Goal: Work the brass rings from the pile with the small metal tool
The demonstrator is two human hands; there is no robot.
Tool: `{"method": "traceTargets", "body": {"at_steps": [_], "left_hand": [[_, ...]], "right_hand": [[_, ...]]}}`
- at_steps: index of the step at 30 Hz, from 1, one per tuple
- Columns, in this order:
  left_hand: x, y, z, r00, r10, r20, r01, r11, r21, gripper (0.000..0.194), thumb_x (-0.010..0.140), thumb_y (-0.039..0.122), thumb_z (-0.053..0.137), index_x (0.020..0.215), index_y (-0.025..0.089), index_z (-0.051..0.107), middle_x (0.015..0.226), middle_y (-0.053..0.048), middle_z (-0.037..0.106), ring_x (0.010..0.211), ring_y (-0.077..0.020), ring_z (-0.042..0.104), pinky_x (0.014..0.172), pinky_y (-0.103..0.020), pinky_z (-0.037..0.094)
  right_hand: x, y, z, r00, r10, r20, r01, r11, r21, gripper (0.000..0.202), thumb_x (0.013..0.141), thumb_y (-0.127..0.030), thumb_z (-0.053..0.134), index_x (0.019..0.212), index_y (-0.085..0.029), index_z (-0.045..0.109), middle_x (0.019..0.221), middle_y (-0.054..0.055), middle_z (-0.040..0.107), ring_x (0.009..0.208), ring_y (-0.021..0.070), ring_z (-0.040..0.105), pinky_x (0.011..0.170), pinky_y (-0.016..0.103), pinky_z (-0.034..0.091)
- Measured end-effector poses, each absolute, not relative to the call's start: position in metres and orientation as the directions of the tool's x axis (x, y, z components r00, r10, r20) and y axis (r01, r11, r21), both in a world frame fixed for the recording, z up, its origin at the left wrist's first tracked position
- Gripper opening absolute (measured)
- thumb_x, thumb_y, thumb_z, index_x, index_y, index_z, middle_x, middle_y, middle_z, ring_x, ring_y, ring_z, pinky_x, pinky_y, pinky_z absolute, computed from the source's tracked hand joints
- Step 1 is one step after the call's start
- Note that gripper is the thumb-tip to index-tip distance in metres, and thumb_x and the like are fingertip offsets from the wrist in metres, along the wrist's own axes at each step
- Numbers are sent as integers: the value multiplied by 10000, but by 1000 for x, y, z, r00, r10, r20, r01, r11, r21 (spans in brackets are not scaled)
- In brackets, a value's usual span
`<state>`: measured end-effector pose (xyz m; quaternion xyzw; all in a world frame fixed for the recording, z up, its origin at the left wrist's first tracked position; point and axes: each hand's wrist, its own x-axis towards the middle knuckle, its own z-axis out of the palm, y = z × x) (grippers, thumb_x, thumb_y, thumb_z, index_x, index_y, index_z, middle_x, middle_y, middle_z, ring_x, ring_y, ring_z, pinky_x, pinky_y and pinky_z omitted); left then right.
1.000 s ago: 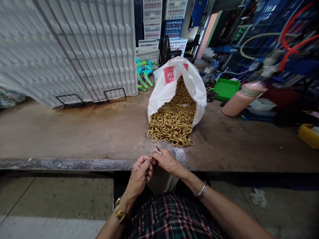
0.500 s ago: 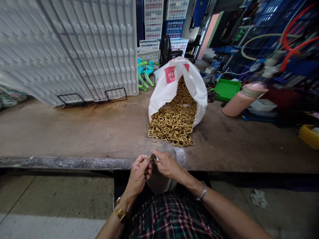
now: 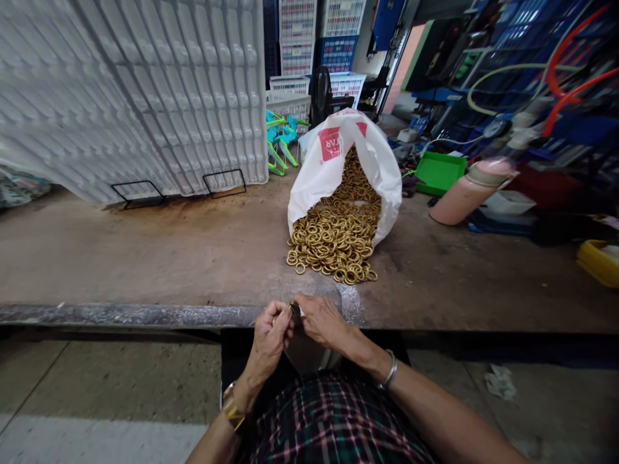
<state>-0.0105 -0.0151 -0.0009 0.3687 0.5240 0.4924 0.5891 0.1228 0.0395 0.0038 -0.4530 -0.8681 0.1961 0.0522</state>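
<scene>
My left hand (image 3: 269, 335) pinches a small gold ring (image 3: 277, 317) at the near edge of the brown workbench (image 3: 145, 258). My right hand (image 3: 322, 319) grips a small dark blade-like tool (image 3: 294, 310), its tip pressed against the ring between both hands. A heap of gold rings (image 3: 333, 241) spills from a white plastic bag (image 3: 333, 161) lying on the bench just beyond my hands. A pale container (image 3: 304, 351) sits below my hands, mostly hidden.
A tall stack of white plastic trays (image 3: 135, 96) leans at the back left. A pink flask (image 3: 467, 190) lies at the right beside a green tray (image 3: 438, 173). A yellow bin (image 3: 599, 261) sits far right. Crates and hoses fill the background.
My hands have dropped slightly toward the bench edge and closed together. The tool's tip, earlier pointing up, is now tucked against the ring.
</scene>
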Motion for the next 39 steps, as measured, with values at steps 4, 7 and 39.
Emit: {"method": "traceTargets", "body": {"at_steps": [4, 7, 39], "left_hand": [[-11, -22, 12, 89, 966, -241, -315, 257, 914, 244, 785, 391, 554, 715, 180, 455, 537, 57, 467, 418, -45, 387, 371, -147, 278], [-9, -23, 22, 150, 957, -248, -510, 290, 810, 231, 778, 376, 569, 728, 187, 446, 570, 50, 492, 413, -46, 383, 356, -151, 268], [-6, 0, 6, -106, 930, -352, -353, 296, 887, 336, 701, 461, 601, 816, 159, 509, 557, 65, 444, 415, -41, 370, 346, -135, 239]], "right_hand": [[126, 52, 6, -475, 866, -156, 864, 426, -266, 288, 731, -106, 394, 982, -149, 528, 768, 81, 652, 657, 174, 577, 563, 255, 278], [127, 66, 3, -404, 910, -93, 899, 376, -226, 297, 744, -106, 397, 1017, -152, 503, 807, 82, 651, 720, 190, 591, 595, 257, 307], [120, 57, 5, -469, 860, 200, 513, 450, -731, 139, 788, -141, 422, 849, -175, 542, 769, 16, 584, 724, 128, 516, 668, 225, 372]]}}
